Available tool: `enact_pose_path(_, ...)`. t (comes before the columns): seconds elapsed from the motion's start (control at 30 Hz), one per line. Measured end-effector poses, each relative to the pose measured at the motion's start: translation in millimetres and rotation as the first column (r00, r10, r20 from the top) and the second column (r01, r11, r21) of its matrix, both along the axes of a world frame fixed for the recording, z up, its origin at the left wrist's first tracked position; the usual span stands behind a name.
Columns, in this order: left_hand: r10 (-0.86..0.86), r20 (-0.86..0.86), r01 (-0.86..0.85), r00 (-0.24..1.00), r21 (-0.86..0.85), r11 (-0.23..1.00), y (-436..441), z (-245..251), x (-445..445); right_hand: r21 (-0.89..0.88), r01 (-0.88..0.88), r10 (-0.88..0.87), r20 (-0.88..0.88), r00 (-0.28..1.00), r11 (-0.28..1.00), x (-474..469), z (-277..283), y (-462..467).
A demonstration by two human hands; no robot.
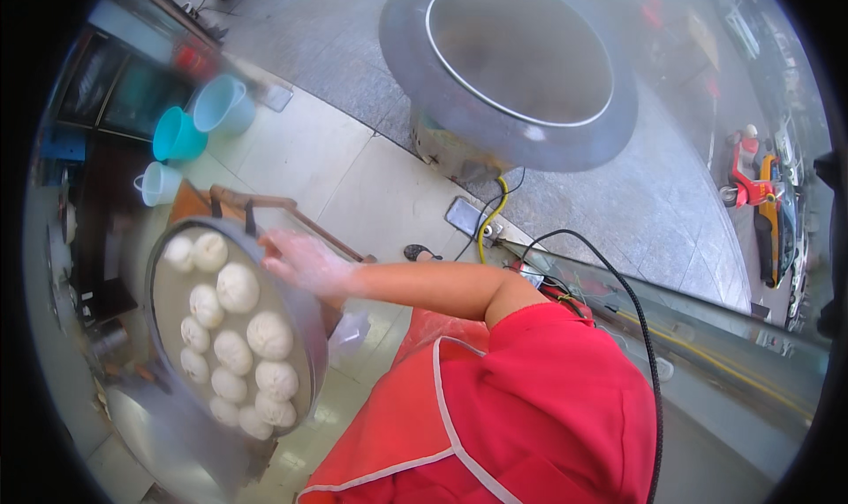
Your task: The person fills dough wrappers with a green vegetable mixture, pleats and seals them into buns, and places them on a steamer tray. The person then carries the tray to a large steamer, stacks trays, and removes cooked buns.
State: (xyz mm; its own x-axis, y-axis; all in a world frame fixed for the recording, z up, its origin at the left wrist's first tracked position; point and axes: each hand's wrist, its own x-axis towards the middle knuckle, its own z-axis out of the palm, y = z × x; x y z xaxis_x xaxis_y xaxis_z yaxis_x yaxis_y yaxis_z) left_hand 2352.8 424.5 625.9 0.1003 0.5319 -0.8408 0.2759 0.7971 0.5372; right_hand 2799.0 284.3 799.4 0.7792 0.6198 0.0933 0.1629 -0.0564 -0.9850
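Note:
My right hand reaches left to the upper right rim of a round metal steamer tray. Its fingers look parted and slightly curled, with nothing seen between them; blur hides whether they touch the rim. Several pale steamed buns lie in the tray, some touching each other. My left hand is out of view. Beyond my arm, at the top, stands a large round cooker with a wide metal collar around its opening, and vapour hazes its inside.
A wooden stool or frame stands beside the tray. Plastic buckets are at the upper left. A yellow hose and black cables run by the cooker's base. A glass-edged counter is on the right; a red scooter stands outside.

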Motion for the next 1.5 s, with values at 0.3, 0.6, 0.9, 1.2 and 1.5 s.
enact_pose_path(0.3, -0.046, -0.097, 0.061, 0.994, 0.157, 0.986, 39, 63, 105, -0.066, -0.074, 0.058, -0.214, 0.975, 0.995, 74, -25, -45)
enact_pose_path(0.6, -0.106, -0.11, 0.143, 0.988, 0.416, 0.898, 140, 164, 149, -0.035, -0.051, 0.047, -0.107, 0.993, 0.998, 83, -21, -24)
enact_pose_path(0.9, -0.174, 0.011, 0.144, 0.985, 0.518, 0.843, 171, 208, 145, 0.04, -0.158, 0.162, -0.125, 0.979, 0.987, 50, 2, -3)
enact_pose_path(1.2, -0.178, -0.221, 0.208, 0.959, 0.119, 0.971, 29, 70, -20, 0.076, -0.196, 0.201, -0.076, 0.977, 0.978, 52, 35, 18)
enact_pose_path(1.5, -0.075, -0.25, 0.063, 0.965, -0.054, 0.997, -135, 9, -130, 0.091, -0.292, 0.298, -0.067, 0.952, 0.952, 39, 43, 46)
